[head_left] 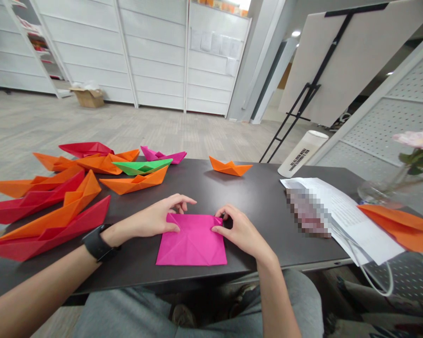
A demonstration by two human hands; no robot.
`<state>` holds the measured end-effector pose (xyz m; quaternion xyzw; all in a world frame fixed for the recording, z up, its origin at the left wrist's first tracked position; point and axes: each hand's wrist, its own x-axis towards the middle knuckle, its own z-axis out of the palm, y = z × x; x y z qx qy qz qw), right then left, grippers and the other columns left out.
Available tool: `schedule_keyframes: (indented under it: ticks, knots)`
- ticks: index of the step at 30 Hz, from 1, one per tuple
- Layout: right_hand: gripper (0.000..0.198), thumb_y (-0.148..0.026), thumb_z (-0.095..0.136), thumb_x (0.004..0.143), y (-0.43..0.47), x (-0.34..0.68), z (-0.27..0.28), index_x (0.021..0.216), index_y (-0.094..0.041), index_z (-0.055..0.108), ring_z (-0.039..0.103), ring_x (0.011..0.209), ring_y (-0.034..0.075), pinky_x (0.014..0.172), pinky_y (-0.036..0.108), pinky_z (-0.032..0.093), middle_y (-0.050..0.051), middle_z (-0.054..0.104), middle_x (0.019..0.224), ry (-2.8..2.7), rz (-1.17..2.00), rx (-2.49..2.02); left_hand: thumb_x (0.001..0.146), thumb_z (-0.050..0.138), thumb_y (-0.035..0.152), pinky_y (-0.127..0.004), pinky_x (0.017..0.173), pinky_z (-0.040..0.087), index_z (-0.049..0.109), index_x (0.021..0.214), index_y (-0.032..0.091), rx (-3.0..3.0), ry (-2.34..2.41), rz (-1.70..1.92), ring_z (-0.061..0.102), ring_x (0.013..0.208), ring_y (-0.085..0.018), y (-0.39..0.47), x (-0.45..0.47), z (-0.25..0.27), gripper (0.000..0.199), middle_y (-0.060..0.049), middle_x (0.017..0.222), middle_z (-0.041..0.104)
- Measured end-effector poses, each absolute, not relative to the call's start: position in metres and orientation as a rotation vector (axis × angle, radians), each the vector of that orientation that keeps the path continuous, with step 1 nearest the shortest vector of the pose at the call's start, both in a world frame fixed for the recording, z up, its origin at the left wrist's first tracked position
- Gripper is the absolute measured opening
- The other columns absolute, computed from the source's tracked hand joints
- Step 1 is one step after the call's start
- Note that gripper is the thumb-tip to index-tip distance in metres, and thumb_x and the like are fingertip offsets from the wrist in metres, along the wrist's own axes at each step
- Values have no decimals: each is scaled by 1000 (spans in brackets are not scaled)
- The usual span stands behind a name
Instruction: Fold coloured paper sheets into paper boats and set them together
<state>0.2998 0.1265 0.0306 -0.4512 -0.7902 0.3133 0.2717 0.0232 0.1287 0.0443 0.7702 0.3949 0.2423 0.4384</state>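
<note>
A magenta sheet of origami paper (192, 246) lies near the table's front edge, with diagonal creases across it. At its far right corner, my right hand (245, 234) pinches the paper between thumb and fingers, and a small fold shows there. My left hand (158, 216) rests at the far left corner, thumb on the sheet and index finger stretched out past its far edge. A black watch (100, 243) is on my left wrist. Beyond the sheet stands an orange paper boat (230, 166).
Several folded boats crowd the left of the dark table (264, 206), among them a green boat (143, 165) and a magenta boat (164, 155). On the right are a white cylinder (302, 152), papers (366, 225), an orange folded paper (402, 225) and a flower vase (377, 192).
</note>
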Motion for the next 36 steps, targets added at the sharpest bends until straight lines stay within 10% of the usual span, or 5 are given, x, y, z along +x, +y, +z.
schedule_keyframes:
  ticks: [6, 11, 19, 36]
  knots:
    - [29, -29, 70, 83, 126, 298, 28, 109, -21, 61, 62, 81, 16, 74, 28, 45, -1, 68, 87, -1861, 1172, -1168, 71, 65, 11, -34, 87, 48, 57, 119, 19, 1783, 964, 771, 57, 92, -17, 134, 27, 38, 49, 0, 97, 55]
    - [28, -45, 62, 88, 128, 296, 28, 86, -18, 68, 54, 63, 13, 59, 25, 40, -1, 65, 73, -1622, 1364, -1137, 68, 71, 13, -35, 86, 49, 60, 114, 17, 1714, 1008, 794, 61, 93, -19, 136, 26, 35, 47, -2, 98, 60]
    - [29, -38, 78, 74, 131, 299, 31, 95, -19, 73, 64, 80, 18, 75, 29, 48, 4, 73, 86, -1393, 1255, -1140, 71, 78, 35, -37, 83, 54, 65, 104, 18, 1427, 1075, 810, 68, 91, -22, 136, 29, 36, 39, -4, 97, 71]
    - [46, -48, 75, 74, 137, 303, 25, 106, -16, 67, 59, 62, 16, 55, 27, 47, 3, 68, 73, -1281, 1033, -1251, 78, 71, 49, -30, 65, 56, 70, 87, 14, 1325, 1159, 883, 65, 71, -17, 135, 34, 42, 36, -2, 77, 68]
